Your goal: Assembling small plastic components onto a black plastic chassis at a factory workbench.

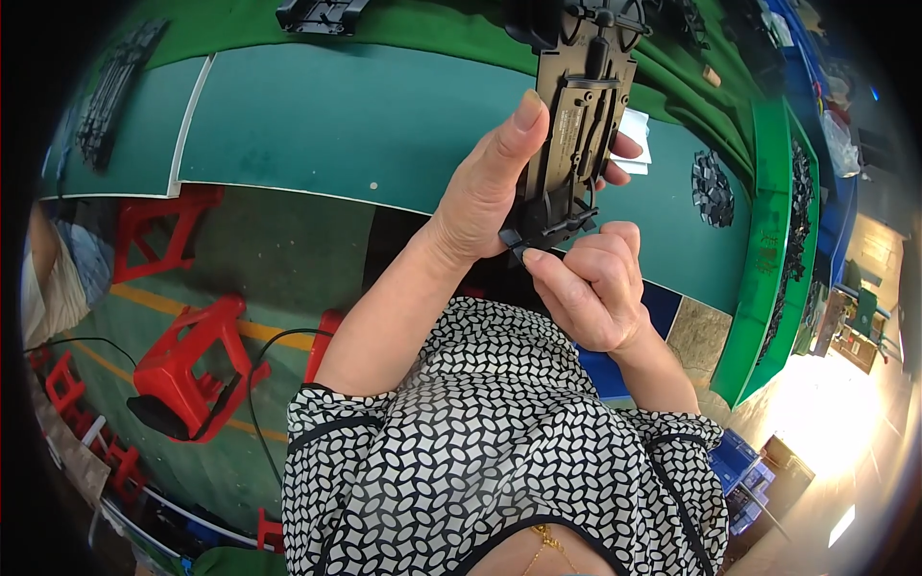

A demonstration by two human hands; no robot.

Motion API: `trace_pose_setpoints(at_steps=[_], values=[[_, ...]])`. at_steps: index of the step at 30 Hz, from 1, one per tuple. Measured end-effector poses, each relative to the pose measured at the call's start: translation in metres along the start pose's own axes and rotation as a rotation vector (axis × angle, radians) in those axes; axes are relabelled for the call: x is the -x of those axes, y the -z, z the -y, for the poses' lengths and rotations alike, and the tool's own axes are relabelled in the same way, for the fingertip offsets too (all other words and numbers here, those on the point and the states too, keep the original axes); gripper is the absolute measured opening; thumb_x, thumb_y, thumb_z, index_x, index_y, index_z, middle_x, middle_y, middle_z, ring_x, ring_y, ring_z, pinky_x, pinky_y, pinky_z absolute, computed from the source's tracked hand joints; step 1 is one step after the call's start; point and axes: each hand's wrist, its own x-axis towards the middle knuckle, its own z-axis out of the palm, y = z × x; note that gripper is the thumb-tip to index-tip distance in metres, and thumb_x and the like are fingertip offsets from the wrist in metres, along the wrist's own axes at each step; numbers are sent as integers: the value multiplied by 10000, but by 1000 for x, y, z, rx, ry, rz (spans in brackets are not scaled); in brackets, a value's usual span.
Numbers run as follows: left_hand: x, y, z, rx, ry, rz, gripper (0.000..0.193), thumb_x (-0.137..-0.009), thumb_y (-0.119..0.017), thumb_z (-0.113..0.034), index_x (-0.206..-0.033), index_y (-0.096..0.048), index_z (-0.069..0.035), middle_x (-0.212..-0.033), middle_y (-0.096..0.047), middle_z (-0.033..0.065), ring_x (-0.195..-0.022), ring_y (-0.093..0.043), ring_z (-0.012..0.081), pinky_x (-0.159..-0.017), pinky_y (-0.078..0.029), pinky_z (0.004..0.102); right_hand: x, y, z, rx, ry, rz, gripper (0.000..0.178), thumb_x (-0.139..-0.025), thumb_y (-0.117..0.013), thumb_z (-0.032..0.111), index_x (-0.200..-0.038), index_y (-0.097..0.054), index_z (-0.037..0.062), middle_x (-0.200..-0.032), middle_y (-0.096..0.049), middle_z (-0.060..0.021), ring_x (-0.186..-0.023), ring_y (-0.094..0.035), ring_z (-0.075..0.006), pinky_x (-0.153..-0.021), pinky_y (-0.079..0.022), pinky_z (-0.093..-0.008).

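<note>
A long toy car chassis (582,120), dark with a bronze-tinted plate and black parts, is held up over the table's near edge. My left hand (485,192) wraps round it, thumb along its left side and fingertips showing past its right side. Below the chassis's near end, my right hand (600,288) is curled, with thumb and forefinger pinching a small black plastic part (515,244). That part sits against the near left corner of the chassis; whether it is fastened there I cannot tell.
A green bin (744,336) of black parts stands on the right, beside a pile of small black pieces (712,188) and white paper (636,134). Black parts (115,96) lie far left, another black piece (322,14) at the back. Red stools (197,370) stand on the floor.
</note>
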Motion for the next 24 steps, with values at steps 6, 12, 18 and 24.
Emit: trace_pose_setpoints(at_steps=[6,12,18,24], values=[[0,0,0,-42,-8,0,814,-820,-438,-689,-1220,-475,18,-1098,-577,150,-955,-575,210,-835,-488,335,-1,-2,-1,-8,9,-3,356,-560,-741,-21,-904,-662,21,-750,-442,-26,-621,-458,-180,-556,-328,-318],[1,-1,0,-81,-6,-26,841,-802,-426,-719,-1189,-502,23,-1084,-584,141,-946,-577,200,-841,-477,323,-3,-4,-2,3,28,-27,376,-522,-650,74,-886,-665,-15,-731,-467,-7,-641,-491,-149,-602,-358,-296],[1,-1,-1,-124,-16,-45,817,-809,-420,-714,-1159,-530,16,-1062,-602,124,-927,-584,186,-832,-465,298,-5,-6,-3,-4,24,-22,374,-514,-642,69,-878,-660,-16,-731,-469,-9,-639,-491,-152,-604,-366,-295],[2,-2,-1,-120,-19,-53,821,-805,-422,-718,-1157,-536,14,-1059,-602,120,-930,-583,184,-830,-463,296,-3,-10,-5,-19,18,-35,357,-517,-647,70,-865,-654,-10,-734,-459,-15,-637,-480,-158,-594,-368,-296]])
